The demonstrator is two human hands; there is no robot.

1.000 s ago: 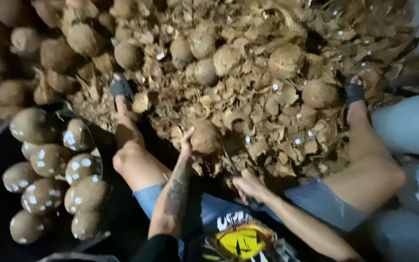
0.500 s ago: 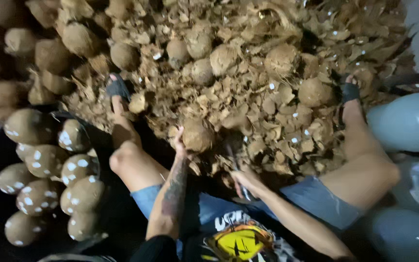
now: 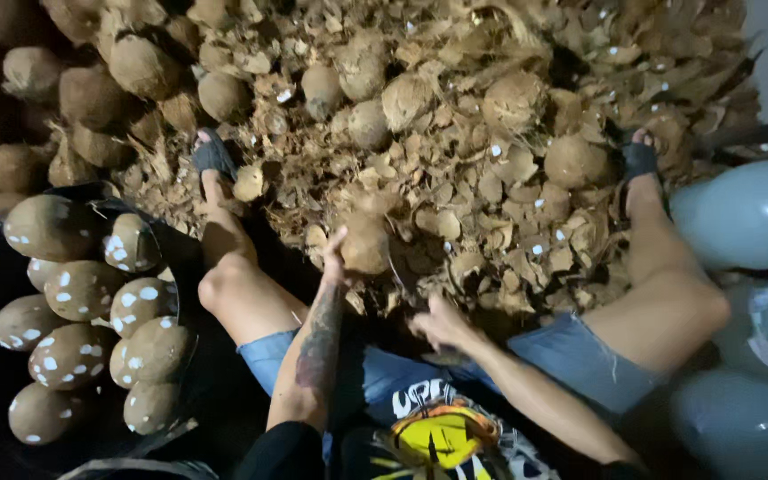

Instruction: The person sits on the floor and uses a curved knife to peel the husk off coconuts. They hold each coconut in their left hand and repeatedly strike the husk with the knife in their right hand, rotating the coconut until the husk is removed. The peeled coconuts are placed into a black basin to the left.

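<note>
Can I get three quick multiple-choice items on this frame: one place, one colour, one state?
1. Where is the dark tub of peeled coconuts?
A. by the person's left leg
B. by the right foot
C. on the lap

2. What colour are the shorts?
A. red
B. blue denim
C. white

3. What is the left hand doing?
A. resting flat on the knee
B. hanging open with nothing in it
C. gripping a husked coconut

Answers:
1. A, the tub sits beside the left knee at the view's left.
2. B, faded blue fabric covers both thighs.
3. C, the fingers wrap the brown coconut's side, while the right hand lies low near the husk pile.
</note>
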